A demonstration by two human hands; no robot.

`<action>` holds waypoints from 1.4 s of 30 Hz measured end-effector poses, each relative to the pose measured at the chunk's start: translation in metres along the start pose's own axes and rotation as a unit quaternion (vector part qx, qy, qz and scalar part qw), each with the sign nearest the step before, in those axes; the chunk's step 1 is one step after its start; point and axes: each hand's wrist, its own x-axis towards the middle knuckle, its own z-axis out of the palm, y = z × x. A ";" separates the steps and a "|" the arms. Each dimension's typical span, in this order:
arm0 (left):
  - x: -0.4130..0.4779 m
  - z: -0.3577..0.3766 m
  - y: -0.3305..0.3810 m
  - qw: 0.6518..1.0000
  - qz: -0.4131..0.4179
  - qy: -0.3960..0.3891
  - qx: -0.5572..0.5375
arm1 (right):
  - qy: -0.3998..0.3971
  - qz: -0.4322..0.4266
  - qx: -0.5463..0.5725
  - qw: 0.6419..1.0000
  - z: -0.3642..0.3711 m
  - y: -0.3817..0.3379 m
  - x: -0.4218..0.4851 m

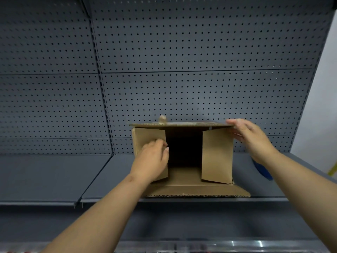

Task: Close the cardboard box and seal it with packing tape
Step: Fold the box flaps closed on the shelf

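Left hand (153,157) presses fingers flat against the left side flap (148,137) of the cardboard box (217,156), not gripping it. Right hand (249,137) pinches the right end of the top flap (182,124), thumb under, fingers on top. Box lies on its side on a grey shelf (54,178), opening facing the camera, approx. centre of view. Right side flap (217,154) half folded in; bottom flap (197,190) lies flat on the shelf. Blue object (262,170) behind right forearm, poss. a tape item; unclear. Pegboard (182,52) behind.
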 end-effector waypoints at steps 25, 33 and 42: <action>0.029 0.004 -0.025 0.956 0.126 0.038 0.263 | 0.043 -0.175 -0.563 0.806 0.022 0.027 -0.001; 0.032 0.010 -0.035 0.955 0.129 0.095 0.251 | -0.246 -0.309 -0.602 0.694 0.054 0.034 -0.047; 0.024 0.008 -0.039 0.957 0.113 0.094 0.251 | -0.118 -0.309 -0.604 0.725 0.056 0.033 -0.034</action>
